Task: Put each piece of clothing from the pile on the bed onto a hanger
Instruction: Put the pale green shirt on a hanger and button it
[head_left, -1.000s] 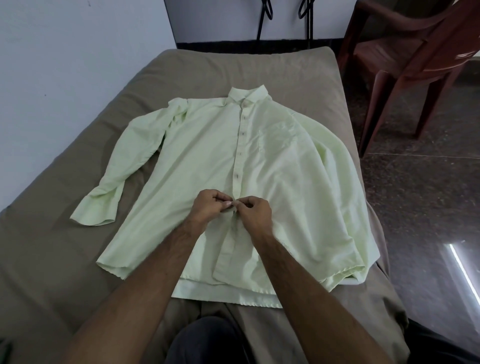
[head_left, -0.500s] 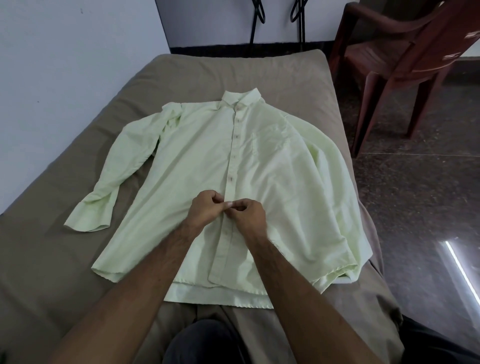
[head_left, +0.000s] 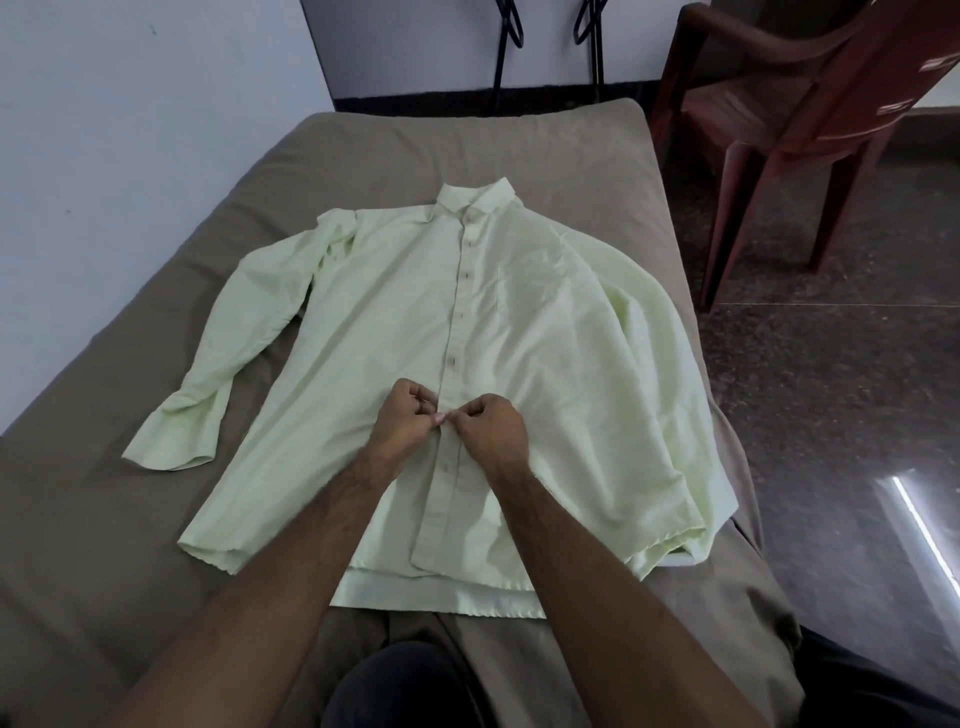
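Fingers (head_left: 435, 417) of both hands still pinching light-green shirt (head_left: 545, 374) placket | buttoning unfinished, one lower button (head_left: 445, 466) left | no hanger yet

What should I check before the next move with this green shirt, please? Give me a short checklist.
1. Shirt lies flat, front up, on the bed: ok.
2. Left hand and right hand both pinch the placket at one button: ok.
3. That button fully through its hole: cannot tell, fingers hide it.
4. Buttons above, up to the collar, closed: ok.
5. Hanger within reach: cannot tell; only dark hanger-like shapes show at the wall.
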